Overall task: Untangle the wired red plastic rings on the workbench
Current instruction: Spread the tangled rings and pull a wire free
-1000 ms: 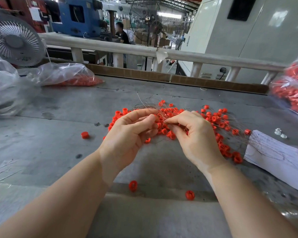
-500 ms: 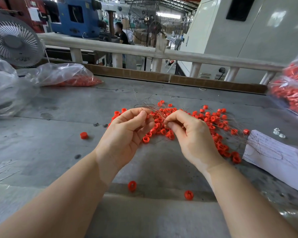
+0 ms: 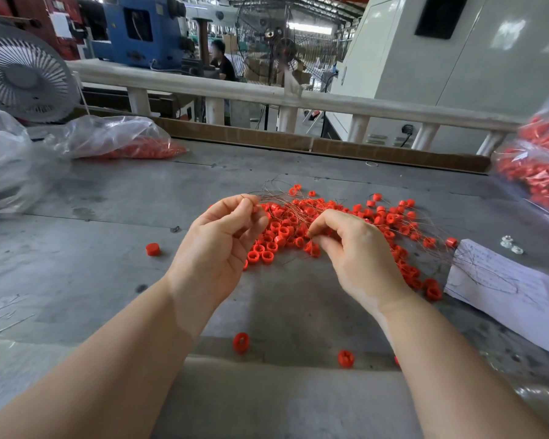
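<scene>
Hands spread apart since earlier | red rings [image 3: 298, 229] heaped, wires [image 3: 276, 201] tangled

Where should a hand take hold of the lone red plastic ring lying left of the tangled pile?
Grip the lone red plastic ring across its round outer wall, coming straight down from above. It lies flat on the grey workbench, apart from the wired pile, with bare surface on every side, so nothing blocks a pinch.
</scene>
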A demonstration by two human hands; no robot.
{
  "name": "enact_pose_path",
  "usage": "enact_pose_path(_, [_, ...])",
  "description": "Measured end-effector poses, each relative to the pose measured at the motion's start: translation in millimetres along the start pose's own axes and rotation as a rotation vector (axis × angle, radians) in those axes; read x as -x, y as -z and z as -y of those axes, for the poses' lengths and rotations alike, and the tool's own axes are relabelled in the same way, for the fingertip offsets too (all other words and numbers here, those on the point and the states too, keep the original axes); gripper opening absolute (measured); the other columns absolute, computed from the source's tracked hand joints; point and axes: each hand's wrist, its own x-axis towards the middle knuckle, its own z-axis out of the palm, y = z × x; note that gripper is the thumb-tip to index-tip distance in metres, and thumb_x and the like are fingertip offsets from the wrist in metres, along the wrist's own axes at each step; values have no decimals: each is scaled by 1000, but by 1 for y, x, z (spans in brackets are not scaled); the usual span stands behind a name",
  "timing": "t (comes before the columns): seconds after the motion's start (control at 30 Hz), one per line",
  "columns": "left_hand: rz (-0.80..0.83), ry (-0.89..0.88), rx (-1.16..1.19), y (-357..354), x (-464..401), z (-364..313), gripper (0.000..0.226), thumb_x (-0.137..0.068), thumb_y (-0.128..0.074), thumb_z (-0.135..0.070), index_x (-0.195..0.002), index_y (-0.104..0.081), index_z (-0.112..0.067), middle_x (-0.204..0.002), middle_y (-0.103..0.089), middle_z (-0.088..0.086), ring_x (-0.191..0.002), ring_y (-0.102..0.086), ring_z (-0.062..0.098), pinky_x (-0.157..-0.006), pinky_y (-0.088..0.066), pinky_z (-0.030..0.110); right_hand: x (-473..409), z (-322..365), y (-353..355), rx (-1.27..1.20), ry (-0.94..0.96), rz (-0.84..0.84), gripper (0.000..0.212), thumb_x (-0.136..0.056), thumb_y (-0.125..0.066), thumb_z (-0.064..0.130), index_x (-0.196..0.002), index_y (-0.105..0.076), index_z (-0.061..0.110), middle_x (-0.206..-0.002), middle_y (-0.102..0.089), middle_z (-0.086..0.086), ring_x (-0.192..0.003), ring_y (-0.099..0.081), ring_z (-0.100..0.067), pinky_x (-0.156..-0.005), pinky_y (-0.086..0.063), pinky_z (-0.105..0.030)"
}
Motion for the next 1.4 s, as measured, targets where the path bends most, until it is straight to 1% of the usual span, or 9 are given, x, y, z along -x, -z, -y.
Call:
enact_pose_path(0.17, [-57, -23, 4, 2, -3, -1, 21, -92, -50, -1, -75, -61, -5, -64, -60, 3, -58, -60, 7, -57, -52, 13, -1, 3, 2, -152, -9, -39, 10, -84, -66, 3, -82, -69, 13, -78, -67, 4, -78, -59, -10, -74, -44, -17])
enact_pose_path(0.27, [-77, -35, 11, 4, -4, -3, 22, -93, -49, 0, -75, -61, -4, -61, -61, 2, -55, -60, 7, -56, -52, 13, -1, 4, 2, -247, -13, -74, 13, -83, -66, 2, -81, -71, 15, -73, -64, 12, -70, -57, 2, -66, -40, -7])
enact_pose_path(0.43, [-71, -54, -3, 3, -2, -1, 22, -93, -49, 0, -74, -61, -5, -61, -61, 1, -58, -60, 6, -58, -52, 14, -3, 4, 4, -347, -78, -76, 30, -84, -64, 0, -72, -65, 27, -67, -61, 16, -65, -56, 3, -64, -41, -7])
enact_pose_path(0.7, [-96, -70, -1, 5, -1, -3, 22, -93, -49, -1, -75, -61, -6, -63, -61, 1, -58, -60, 7, -57, -51, 13, -7, 1, 14, -789, -346, 160, 23, -82, -65, 5, -63, -69, 15, -49, -56, 4, -48, -49, -3, -49, -38, -9])
enact_pose_path(0.8, [-123, -76, 30, 7, -2, -5, 22, -94, -49, -2, -75, -61, -6, -59, -62, -1, -56, -61, 5, -57, -51, 12, -6, -4, 15, -716, -370, 105, 24, -84, -67, 11, -61, -67, 16, -44, -49, 9, -42, -41, 1, -44, -32, -6])
enact_pose_path(0.97, [-175, -94, 81, 12, -6, -9, 21, -94, -50, -1, -76, -60, -6, -59, -60, -1, -55, -60, 4, -56, -50, 12, -6, -11, 12, -375, -294, -16, 23, -84, -68, 13, -63, -63, 21, -45, -49, 13, -43, -42, 3, -47, -31, -8])
enact_pose_path(1.1, [-65, -114, -166, 7, -1, -1, 20, -92, -51, 0, -75, -60, -6, -59, -60, -2, -54, -59, 3, -57, -51, 13, -5, -3, 9, -280, -170, -31, 23, -87, -66, 12, -69, -63, 28, -59, -58, 16, -57, -50, 6, -58, -37, -6])
enact_pose_path(1.27, [152, -193, -697, -3, 12, 16, 21, -87, -59, 0, -73, -65, -14, -63, -61, -3, -56, -59, 4, -60, -51, 16, -3, 9, 2, -560, -114, 26, 23, -92, -57, 16, -90, -68, 35, -91, -71, 14, -92, -63, 2, -86, -45, -15])
enact_pose_path(1.4, [214, -196, -914, -5, 16, 19, 23, -87, -60, -1, -73, -64, -19, -58, -61, -4, -54, -60, 7, -66, -54, 20, -3, 12, 2, -732, -82, 82, 22, -89, -60, 17, -88, -73, 34, -92, -73, 11, -94, -65, -4, -84, -48, -19])
